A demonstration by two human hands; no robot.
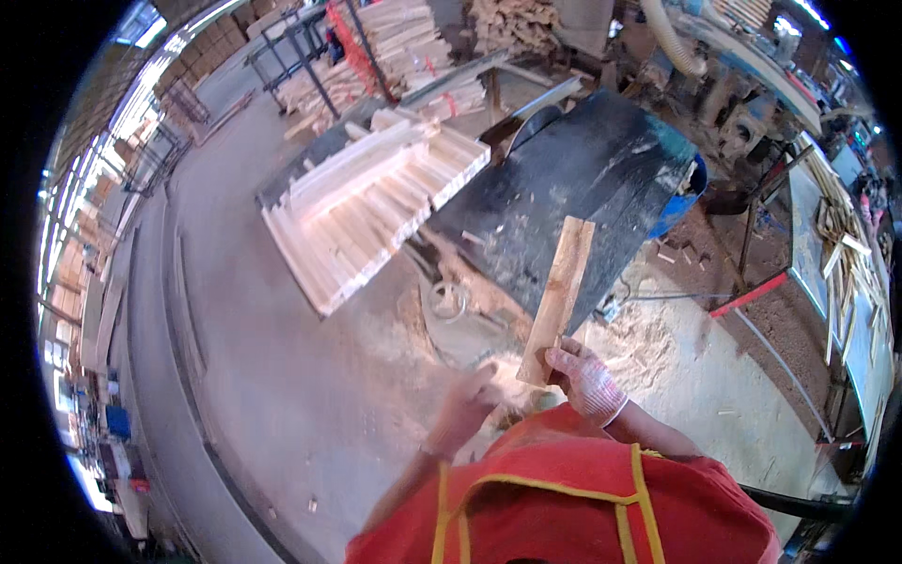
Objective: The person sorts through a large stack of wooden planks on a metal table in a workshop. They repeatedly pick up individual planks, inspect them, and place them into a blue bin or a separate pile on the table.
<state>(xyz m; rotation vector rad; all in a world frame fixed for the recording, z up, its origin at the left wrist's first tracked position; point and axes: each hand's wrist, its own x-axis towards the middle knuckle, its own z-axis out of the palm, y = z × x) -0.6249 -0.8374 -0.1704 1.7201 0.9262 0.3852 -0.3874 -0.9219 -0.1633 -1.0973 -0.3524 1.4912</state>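
A short, flat wooden board point(561, 291) stands up from my right hand point(590, 383), which wears a white knit glove with bare fingertips. Thumb and fingers pinch it near its lower end, while the upper end reaches over the dark machine table point(526, 207). My left hand point(463, 411) is at the left of the board, apart from it. Motion smears its fingers, so their shape and anything in them cannot be made out. Left of the machine table lies a stack of pale wooden strips point(366, 211) side by side, with more strips piled along its far edge.
A small handwheel point(448, 300) sits below the machine table's front edge. Sawdust point(644, 348) heaps on the floor at its right. Thin offcuts lie on a red-edged bench point(816, 235) at the far right. A ribbed hose point(672, 42) hangs at the back, near stacked lumber point(399, 42).
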